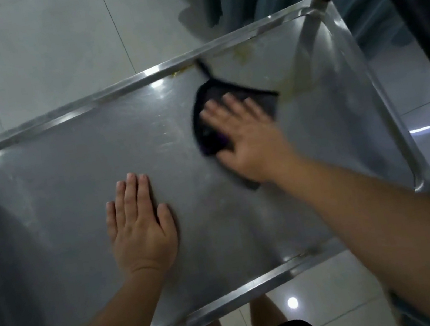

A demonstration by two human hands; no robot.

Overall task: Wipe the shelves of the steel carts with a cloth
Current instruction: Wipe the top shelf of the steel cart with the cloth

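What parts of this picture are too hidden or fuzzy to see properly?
All in the head view:
- Cloth: mostly covered by the right hand and blurred by motion, so its full shape is unclear.
- Shelf: its left end is cut off by the picture edge and a blurry grey shape.
- Lower shelves: hidden under the top shelf.
- Yellowish stains: too blurred to tell what they are.
- Left hand: lies flat, hiding the steel beneath.
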